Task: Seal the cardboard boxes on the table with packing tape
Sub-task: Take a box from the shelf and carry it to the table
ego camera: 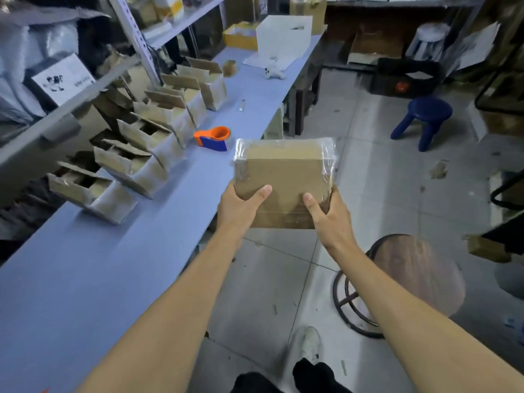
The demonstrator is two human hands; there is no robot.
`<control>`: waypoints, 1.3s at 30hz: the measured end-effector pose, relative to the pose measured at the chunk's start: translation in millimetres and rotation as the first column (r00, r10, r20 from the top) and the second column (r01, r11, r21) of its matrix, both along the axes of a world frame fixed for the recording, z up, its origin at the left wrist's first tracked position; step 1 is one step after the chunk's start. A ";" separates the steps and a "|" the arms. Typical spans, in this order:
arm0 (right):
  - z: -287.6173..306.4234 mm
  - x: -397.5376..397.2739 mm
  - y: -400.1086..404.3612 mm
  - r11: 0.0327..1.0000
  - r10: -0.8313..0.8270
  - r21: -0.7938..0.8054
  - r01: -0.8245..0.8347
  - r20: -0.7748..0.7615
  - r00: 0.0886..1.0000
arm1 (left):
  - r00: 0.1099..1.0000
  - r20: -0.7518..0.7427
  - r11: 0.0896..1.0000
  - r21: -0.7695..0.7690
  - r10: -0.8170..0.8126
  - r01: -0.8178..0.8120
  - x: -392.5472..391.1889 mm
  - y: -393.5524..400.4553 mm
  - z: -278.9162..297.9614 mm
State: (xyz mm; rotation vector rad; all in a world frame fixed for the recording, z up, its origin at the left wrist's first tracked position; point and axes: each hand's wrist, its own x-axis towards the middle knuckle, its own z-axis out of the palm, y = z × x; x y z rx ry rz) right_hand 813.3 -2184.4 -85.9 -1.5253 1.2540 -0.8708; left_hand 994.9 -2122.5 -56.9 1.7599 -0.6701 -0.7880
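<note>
A closed cardboard box with clear tape along its edges hangs in the air beyond the table's right edge, over the floor. My left hand grips its near left corner, thumb on top. My right hand grips the near right corner the same way. An orange and blue tape dispenser lies on the blue table, just left of the held box. Several open cardboard boxes stand in a row along the table's left side, flaps up.
A round wooden stool stands on the tiled floor to my right, a blue stool farther back. A tape roll, white sheets and a yellow box sit at the table's far end. Shelving rises on the left.
</note>
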 end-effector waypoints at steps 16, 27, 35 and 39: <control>-21.1 122.3 -193.5 0.980 0.193 0.043 -0.195 0.035 0.981 | 0.968 -0.119 0.975 0.035 0.223 -0.220 106.1 -163.9 -38.2; -29.1 253.3 -289.3 0.925 0.378 0.046 -0.377 -0.011 0.926 | 0.910 -0.116 0.918 0.064 0.397 -0.392 212.6 -221.1 -57.0; -47.1 336.1 -333.2 0.820 0.572 0.072 -0.568 -0.038 0.820 | 0.796 -0.103 0.802 0.109 0.597 -0.587 259.4 -232.4 -83.2; -60.0 374.7 -361.6 0.750 0.662 0.077 -0.657 -0.076 0.746 | 0.726 -0.101 0.733 0.114 0.680 -0.671 277.7 -251.5 -87.5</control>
